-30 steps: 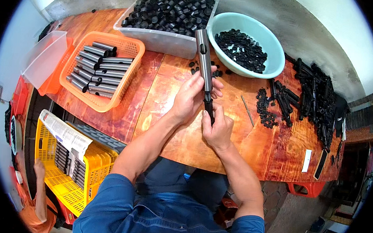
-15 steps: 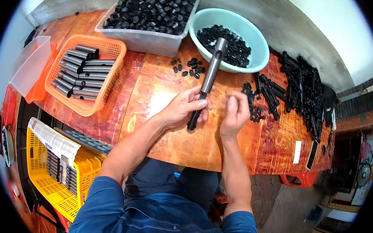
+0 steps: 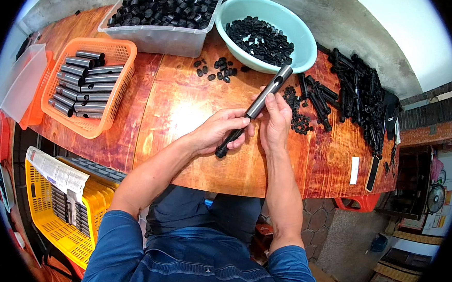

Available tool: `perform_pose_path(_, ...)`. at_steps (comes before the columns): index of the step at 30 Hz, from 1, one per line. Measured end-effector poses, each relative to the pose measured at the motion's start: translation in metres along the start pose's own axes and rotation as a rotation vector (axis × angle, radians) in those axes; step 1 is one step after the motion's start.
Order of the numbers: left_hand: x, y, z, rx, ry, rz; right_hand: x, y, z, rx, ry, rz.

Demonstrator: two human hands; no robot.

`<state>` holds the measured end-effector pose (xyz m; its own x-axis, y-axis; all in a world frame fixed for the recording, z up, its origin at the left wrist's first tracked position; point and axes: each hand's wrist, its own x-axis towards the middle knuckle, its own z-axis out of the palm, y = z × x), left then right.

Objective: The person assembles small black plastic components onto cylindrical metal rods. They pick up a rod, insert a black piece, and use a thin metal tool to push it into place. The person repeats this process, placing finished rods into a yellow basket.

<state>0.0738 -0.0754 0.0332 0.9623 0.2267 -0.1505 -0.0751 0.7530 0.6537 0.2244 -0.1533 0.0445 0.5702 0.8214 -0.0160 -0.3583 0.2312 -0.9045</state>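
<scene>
Looking down through the head view, we hold a silver tube point(image 3: 270, 93) above the desk point(image 3: 183, 161), inward of the middle of its near edge. Our left hand point(image 3: 220, 133) has its fingers curled round the black shaft point(image 3: 230, 141) at the tube's lower end; our right hand point(image 3: 277, 121) grips the tube itself, thumb along its side. The piece slants, its slotted upper end pointing toward the far edge and the right, in front of the pale teal basin point(image 3: 310, 45).

Along the far edge we have that basin and a clear bin point(image 3: 165, 40) of black caps point(image 3: 164, 7), with loose black ovals point(image 3: 221, 71) just in front. An orange basket point(image 3: 128, 75) of tubes sits toward the left end. Bare wood runs between it and our left forearm, down to the near edge. Small black rings point(image 3: 296, 114) lie near our right hand; a pile of black parts point(image 3: 363, 100) crowds the far right corner. A white strip point(image 3: 354, 170) lies by the near right corner, bare wood reaching from it toward our right forearm.
</scene>
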Motion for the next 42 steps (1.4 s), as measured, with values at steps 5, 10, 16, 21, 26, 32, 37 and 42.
perform_pose_path(5, 0.0, -0.001, -0.001, -0.026, 0.013, 0.005, 0.001, 0.004, 0.002, -0.006, 0.027, -0.027)
perform_pose_path(10, 0.001, -0.001, 0.001, 0.032, 0.068, -0.005, 0.0, 0.004, 0.003, -0.016, 0.034, -0.024)
perform_pose_path(16, 0.002, -0.002, 0.003, 0.051, 0.103, -0.003, 0.002, 0.01, -0.004, -0.007, 0.01, -0.024)
perform_pose_path(21, 0.001, 0.001, 0.005, 0.157, 0.119, 0.025, 0.0, 0.009, -0.002, 0.026, -0.017, -0.006)
perform_pose_path(26, 0.002, -0.001, 0.005, 0.208, 0.156, 0.033, -0.001, 0.01, -0.003, 0.028, -0.031, -0.005)
perform_pose_path(32, 0.003, 0.0, 0.004, 0.139, 0.159, 0.01, -0.004, 0.009, 0.004, 0.005, -0.018, -0.006)
perform_pose_path(37, 0.004, -0.001, -0.01, -0.037, 0.038, -0.006, -0.007, 0.01, 0.006, -0.099, -0.087, 0.004)
perform_pose_path(42, 0.003, 0.013, -0.007, -0.12, 0.147, 0.378, -0.015, 0.018, 0.015, -0.068, -0.199, -0.068)
